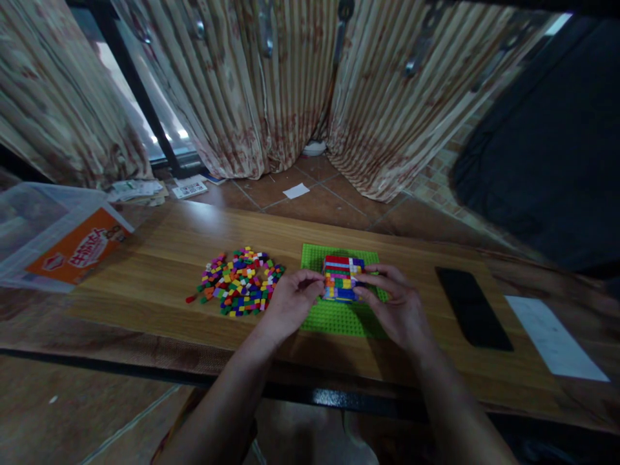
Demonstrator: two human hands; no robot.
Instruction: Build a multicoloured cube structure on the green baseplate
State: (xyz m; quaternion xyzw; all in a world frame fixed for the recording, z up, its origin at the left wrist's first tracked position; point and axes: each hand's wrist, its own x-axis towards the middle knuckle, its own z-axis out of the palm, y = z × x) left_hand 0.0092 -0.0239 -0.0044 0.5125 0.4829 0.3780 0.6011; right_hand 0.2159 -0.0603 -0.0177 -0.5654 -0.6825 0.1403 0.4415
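Observation:
A multicoloured build of toy bricks [343, 279] sits on the green studded baseplate [334, 321], with red, white, yellow and blue rows showing. At its left edge, my left hand [294, 299] has thumb and forefinger pinched together, touching the build. Whatever lies between those fingertips is too small to make out. From the right, my right hand [398, 303] reaches over the build's side, its thumb and fingers resting on it with a gap between them. Both hands partly cover the build's edges. A pile of loose toy bricks [242, 284] lies left of the baseplate.
The wooden table [159, 258] carries a clear plastic box [53, 239] with an orange label at far left. Right of the baseplate lie a black phone-like slab [473, 309] and a white paper sheet [555, 336]. Striped curtains [290, 84] hang beyond the table.

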